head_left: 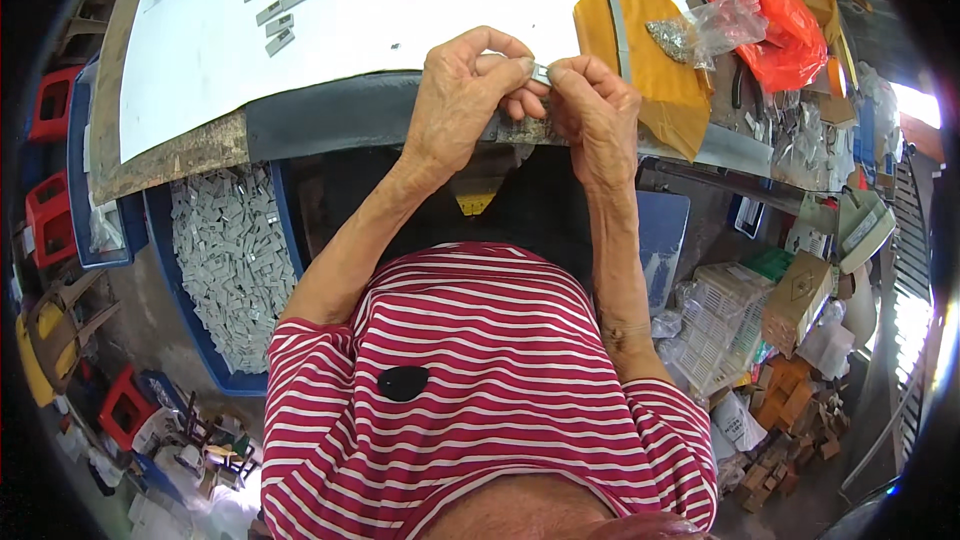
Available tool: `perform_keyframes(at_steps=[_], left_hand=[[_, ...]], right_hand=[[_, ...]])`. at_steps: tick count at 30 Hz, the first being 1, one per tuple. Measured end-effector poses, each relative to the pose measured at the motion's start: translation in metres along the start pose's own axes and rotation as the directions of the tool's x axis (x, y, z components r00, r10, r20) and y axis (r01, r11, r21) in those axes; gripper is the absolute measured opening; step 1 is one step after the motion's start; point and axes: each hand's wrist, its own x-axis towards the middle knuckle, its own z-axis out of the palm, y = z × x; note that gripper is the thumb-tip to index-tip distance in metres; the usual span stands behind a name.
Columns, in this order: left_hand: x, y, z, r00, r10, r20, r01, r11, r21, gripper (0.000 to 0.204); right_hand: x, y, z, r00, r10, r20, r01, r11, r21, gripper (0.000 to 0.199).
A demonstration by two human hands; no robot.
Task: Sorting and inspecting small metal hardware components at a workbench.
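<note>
My left hand and my right hand meet at the near edge of the worktable, fingertips pinched together on one small grey metal piece. Both hands hold it between thumb and fingers, just above the table's dark edge. Most of the piece is hidden by my fingers. Several similar flat grey pieces lie on the white sheet covering the table, to the far left of my hands.
A blue crate full of grey pieces stands on the floor at the left. A yellow envelope, a clear bag of small metal parts and red plastic bags lie at the right. Boxes and baskets crowd the floor at the right.
</note>
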Motion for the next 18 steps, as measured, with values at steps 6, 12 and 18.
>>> perform_keyframes(at_steps=[6,12,18], left_hand=[[-0.003,0.001,-0.003,1.0,-0.022,0.005,0.022,1.0,-0.012,0.017],[-0.006,0.005,-0.008,0.99,-0.081,0.118,0.074,0.995,0.06,0.02],[-0.013,0.011,-0.005,0.987,0.091,0.134,-0.141,0.89,0.433,0.017]], right_hand=[[-0.001,0.0,0.004,0.999,-0.019,-0.049,0.015,0.998,-0.066,0.013],[-0.001,-0.004,0.002,1.0,0.013,-0.027,-0.016,0.995,-0.093,0.013],[0.005,-0.006,-0.008,0.984,0.141,0.108,-0.142,0.99,0.004,0.012]])
